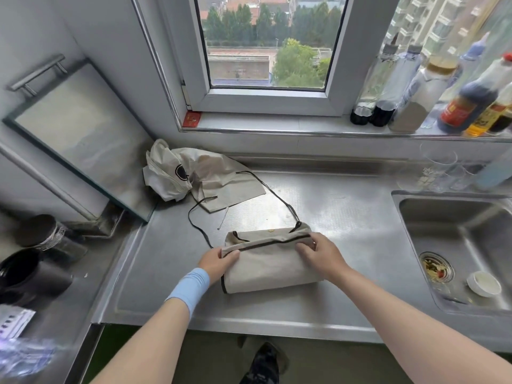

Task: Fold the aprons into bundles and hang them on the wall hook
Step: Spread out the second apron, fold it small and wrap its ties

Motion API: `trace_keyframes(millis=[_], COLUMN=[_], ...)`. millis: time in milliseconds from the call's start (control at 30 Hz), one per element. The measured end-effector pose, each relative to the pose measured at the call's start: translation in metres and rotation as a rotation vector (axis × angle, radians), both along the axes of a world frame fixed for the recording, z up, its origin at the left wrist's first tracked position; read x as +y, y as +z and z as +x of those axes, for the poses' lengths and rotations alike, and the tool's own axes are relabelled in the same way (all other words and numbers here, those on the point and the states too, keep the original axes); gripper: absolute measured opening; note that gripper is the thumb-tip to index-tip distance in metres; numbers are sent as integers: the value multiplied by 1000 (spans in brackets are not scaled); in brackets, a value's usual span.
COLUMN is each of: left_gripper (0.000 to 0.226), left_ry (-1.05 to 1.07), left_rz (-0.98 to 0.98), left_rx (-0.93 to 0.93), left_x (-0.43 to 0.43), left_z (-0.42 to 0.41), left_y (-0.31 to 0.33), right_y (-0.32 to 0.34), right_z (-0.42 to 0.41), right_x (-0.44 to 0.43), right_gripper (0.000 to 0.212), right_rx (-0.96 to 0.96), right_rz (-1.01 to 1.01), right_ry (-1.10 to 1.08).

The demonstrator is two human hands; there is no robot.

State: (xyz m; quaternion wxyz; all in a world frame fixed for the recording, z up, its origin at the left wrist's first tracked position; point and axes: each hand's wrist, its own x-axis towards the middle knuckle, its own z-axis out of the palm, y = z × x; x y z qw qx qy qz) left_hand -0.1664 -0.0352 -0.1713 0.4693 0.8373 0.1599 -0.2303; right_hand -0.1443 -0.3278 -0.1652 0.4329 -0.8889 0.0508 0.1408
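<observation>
— Two aprons were on the steel counter [346, 206]?
— Yes. The folded apron [271, 270] lay near the front edge, between both hands. The crumpled apron [210, 176] lay in the back-left corner, well apart.
— And the hands?
— The left hand [219, 261] pinched the fold's left end, thumb on top. The right hand [318, 254] curled its fingers over the right end.
— The strap?
— A black strap [277, 194] looped from the folded apron back toward the crumpled one. The sink [443, 225] sat to the right.
</observation>
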Motion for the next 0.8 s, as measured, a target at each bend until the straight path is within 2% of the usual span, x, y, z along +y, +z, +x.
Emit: trace_keyframes(millis=[67, 133, 233, 267, 333, 400, 433, 500, 567, 633, 700, 800], left_gripper=[54, 56, 53, 55, 55, 45, 41, 48, 56, 57, 58, 58], left_ry=[85, 84, 95, 83, -78, -312, -442, -623, -651, -658, -657, -633], left_rz=[-47, -4, 281, 423, 678, 693, 684, 721, 769, 766, 781, 805], left_rx=[-26, -27, -78, -189, -478, -702, -711, -514, -371, -301, -330, -398], left_x=[-6, -12, -20, -26, -45, -69, -79, -92, -95, -95, -95, -88], left_z=[8, 14, 21, 21, 22, 23, 25, 26, 27, 26, 27, 30], left_y=[-3, -3, -7, -7, -10, -20, -27, -39, -56, -65, -68, -68], right_y=[-13, -18, -26, -28, -34, -39, -40, -46, -51, -57, -64, -75], right_z=[10, 19, 33, 36, 41, 41, 40, 36, 34, 32, 29, 29], right_x=[9, 16, 23, 25, 28, 31, 33, 37, 42, 50, 57, 48], right_gripper=[30, 29, 24, 24, 26, 29, 31, 42, 55, 56, 52, 59], right_rx=[-18, -18, -2, -7, -16, -16, -27, -172, -374, -543, -542, -353], right_rz=[-87, -138, -209, -235, -298, -367, -408, -579, -713, -696, -696, -678], right_ry=[-28, -85, -158, -161, -138, -122, -135, -135, -4, 221, 406, 429])
